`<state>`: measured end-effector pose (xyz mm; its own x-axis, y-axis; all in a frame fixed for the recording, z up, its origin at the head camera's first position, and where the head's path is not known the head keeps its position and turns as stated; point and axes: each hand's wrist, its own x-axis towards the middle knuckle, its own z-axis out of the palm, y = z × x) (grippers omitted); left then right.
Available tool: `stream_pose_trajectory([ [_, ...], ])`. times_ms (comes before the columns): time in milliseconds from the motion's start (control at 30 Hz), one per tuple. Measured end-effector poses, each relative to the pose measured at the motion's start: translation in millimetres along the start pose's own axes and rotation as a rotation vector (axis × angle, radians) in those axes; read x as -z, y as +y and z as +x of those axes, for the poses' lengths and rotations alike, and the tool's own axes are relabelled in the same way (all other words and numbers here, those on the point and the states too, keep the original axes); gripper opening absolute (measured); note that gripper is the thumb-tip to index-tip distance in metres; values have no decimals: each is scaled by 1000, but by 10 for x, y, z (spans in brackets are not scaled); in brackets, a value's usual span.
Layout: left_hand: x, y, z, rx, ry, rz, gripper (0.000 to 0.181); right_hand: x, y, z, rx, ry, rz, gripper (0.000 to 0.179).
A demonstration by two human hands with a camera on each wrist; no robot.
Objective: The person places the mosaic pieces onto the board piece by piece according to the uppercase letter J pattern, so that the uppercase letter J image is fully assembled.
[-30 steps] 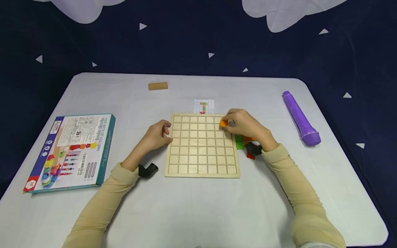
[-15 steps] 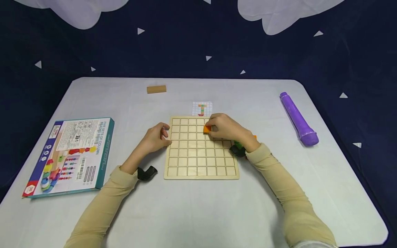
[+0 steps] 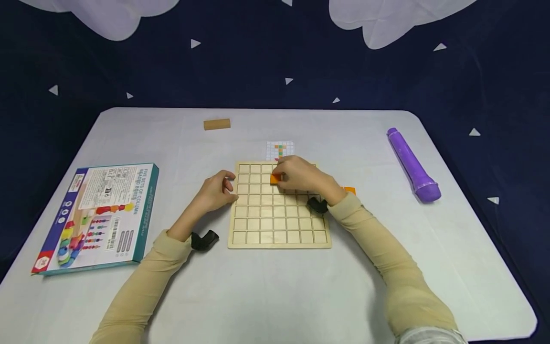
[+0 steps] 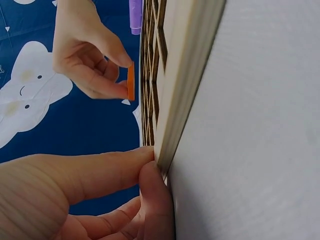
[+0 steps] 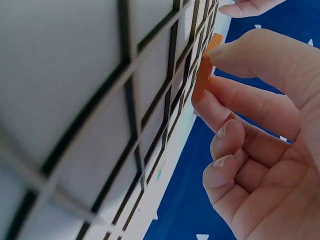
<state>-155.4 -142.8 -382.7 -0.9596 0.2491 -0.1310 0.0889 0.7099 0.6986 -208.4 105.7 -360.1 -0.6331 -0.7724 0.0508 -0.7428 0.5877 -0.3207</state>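
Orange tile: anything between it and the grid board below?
Nothing visible. The right hand holds the orange tile over the grid board, with only a gap between them in the left wrist view. The left hand is off at the board's left edge.

Toy box [image 3: 96, 217] at left of white desk [image 3: 266, 296], brown strip [image 3: 216, 124] near far edge, purple baton [image 3: 413, 165] right; dark blue backdrop [image 3: 240, 71] behind

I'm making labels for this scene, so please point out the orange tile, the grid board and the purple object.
orange tile [image 3: 274, 179]: head view, on its uncovered part
grid board [image 3: 266, 211]: head view, on a bare square
purple object [image 3: 412, 165]: head view, mid-shaft
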Motion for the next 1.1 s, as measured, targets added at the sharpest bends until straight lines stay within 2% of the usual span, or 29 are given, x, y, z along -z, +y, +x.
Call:
stream_pose_trajectory([
  [233,0,0,8,7,-1,-4,52,-18,-36,96,-43,-43,1,13],
  [433,-2,5,3,21,-3,-11,52,-33,-61,163,-41,-66,-10,17],
  [733,-1,4,-3,46,-11,-24,52,-63,-58,199,-39,-58,-6,16],
  [1100,-11,-19,9,43,-19,-42,51,-93,-45,218,-27,-52,-9,18],
])
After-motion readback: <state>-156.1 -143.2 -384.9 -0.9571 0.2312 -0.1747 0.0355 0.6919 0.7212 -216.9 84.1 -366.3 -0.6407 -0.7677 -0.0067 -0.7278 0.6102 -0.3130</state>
